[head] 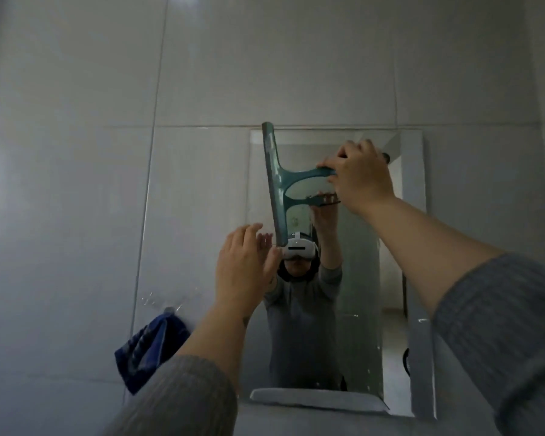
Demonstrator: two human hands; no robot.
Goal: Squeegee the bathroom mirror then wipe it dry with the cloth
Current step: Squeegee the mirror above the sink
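Observation:
A teal squeegee [277,184] is pressed against the wall mirror [359,278], its blade standing nearly upright along the mirror's upper left side. My right hand [361,176] is closed around the squeegee's handle near the mirror's top. My left hand [247,267] is raised by the blade's lower end, fingers spread, the thumb touching or almost touching the blade tip. A dark blue cloth [150,350] hangs from a hook on the tiles, left of the mirror. The mirror reflects a person with raised arms.
Pale grey wall tiles [76,184] surround the mirror. A small white shelf [318,399] sits at the mirror's bottom edge. A clear hook [169,309] holds the cloth. Grey sleeves cover both forearms.

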